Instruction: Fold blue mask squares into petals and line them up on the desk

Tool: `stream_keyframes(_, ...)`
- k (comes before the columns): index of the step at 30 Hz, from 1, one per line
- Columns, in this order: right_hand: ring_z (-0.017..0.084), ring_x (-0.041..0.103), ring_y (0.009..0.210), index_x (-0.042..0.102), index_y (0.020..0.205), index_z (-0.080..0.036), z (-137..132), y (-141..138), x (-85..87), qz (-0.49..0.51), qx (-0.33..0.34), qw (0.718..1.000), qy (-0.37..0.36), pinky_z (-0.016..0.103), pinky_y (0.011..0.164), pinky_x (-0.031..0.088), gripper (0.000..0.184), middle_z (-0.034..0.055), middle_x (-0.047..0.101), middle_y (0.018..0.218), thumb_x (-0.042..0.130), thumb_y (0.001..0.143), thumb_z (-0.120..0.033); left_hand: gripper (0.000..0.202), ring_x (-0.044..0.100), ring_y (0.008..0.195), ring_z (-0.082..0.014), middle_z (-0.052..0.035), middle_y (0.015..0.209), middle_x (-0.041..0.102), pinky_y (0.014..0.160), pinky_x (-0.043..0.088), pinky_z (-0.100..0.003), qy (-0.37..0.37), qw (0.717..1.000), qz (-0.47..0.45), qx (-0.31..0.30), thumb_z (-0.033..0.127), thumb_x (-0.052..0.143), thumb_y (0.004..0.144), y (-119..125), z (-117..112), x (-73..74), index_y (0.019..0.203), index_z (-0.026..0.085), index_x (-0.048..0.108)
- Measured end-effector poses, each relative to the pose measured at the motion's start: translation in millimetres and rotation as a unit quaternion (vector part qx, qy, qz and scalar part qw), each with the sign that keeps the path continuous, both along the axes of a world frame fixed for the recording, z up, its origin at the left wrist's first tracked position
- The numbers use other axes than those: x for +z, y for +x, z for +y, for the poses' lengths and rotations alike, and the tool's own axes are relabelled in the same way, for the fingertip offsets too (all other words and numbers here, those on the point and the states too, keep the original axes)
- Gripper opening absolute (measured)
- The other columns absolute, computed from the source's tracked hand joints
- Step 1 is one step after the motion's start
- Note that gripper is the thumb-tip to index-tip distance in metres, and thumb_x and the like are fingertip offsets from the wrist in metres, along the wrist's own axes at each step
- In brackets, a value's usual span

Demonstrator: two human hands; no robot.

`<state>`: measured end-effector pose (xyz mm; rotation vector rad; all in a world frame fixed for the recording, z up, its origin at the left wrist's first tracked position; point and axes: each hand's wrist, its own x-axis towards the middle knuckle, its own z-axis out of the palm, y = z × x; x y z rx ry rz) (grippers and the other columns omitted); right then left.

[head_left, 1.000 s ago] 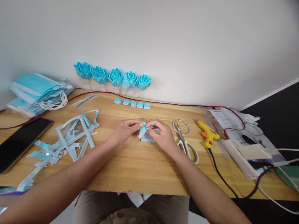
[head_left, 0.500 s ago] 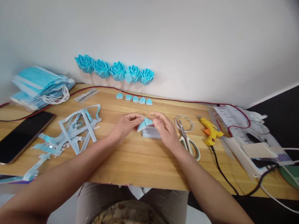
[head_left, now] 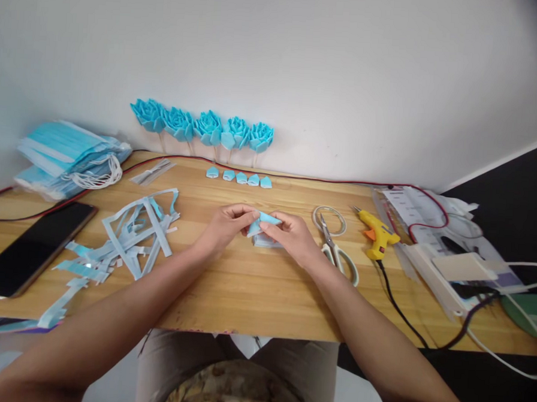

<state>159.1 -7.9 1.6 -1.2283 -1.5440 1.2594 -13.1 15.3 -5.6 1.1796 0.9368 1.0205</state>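
Note:
My left hand (head_left: 226,226) and my right hand (head_left: 291,235) meet over the middle of the wooden table (head_left: 254,296). Both pinch a small folded piece of light blue mask fabric (head_left: 261,222), the fingers closed on it from each side. Under the hands lies a small stack of pale cut fabric pieces (head_left: 266,241). Several finished folded blue petals (head_left: 239,176) sit in a row near the wall. Behind them several blue fabric roses (head_left: 200,125) lean against the wall.
Scissors (head_left: 335,252) and a yellow glue gun (head_left: 377,235) with a black cord lie to the right. Papers and cables (head_left: 446,246) fill the far right. A pile of cut mask strips (head_left: 127,235), a phone (head_left: 27,245) and stacked face masks (head_left: 68,157) lie left.
The blue piece has been folded tighter between my fingers. My right hand's fingers, spread half a second ago, have closed onto it. The camera view shifted slightly.

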Motion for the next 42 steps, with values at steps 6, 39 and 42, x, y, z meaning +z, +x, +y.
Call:
stream_keyframes(6, 0.009, 0.042, 0.055, 0.059, 0.071, -0.018, 3, 5, -0.8, -0.014, -0.052, 0.997, 0.047, 0.022, 0.051, 0.033, 0.024, -0.0044, 0.048, 0.061, 0.063, 0.08, -0.04, 0.025, 0.046, 0.054, -0.0081, 0.0016, 0.06, 0.056, 0.054, 0.039, -0.023, 0.003, 1.0, 0.002, -0.005, 0.039, 0.071, 0.07, 2, -2, 5.7, 0.07, 0.015, 0.064)
stream_keyframes(39, 0.013, 0.057, 0.071, 0.062, 0.09, -0.019, 3, 9, 8.0, -0.06, -0.082, 0.985, 0.137, 0.023, 0.061, 0.043, 0.022, 0.0014, 0.064, 0.082, 0.055, 0.088, -0.04, 0.031, 0.04, 0.052, -0.0086, 0.0022, 0.056, 0.049, 0.052, 0.034, -0.022, 0.041, 0.995, 0.09, -0.001, 0.044, 0.065, 0.072, 0, -2, 9.0, 0.062, 0.015, 0.058)
stream_keyframes(42, 0.013, 0.058, 0.072, 0.063, 0.089, -0.02, 3, 7, 8.2, -0.092, -0.068, 0.983, 0.141, 0.023, 0.062, 0.043, 0.018, 0.0011, 0.065, 0.083, 0.059, 0.084, -0.037, 0.032, 0.04, 0.052, -0.0084, 0.0023, 0.056, 0.05, 0.053, 0.034, -0.022, 0.04, 0.995, 0.087, 0.001, 0.045, 0.066, 0.072, 0, -2, 10.0, 0.063, 0.015, 0.058)
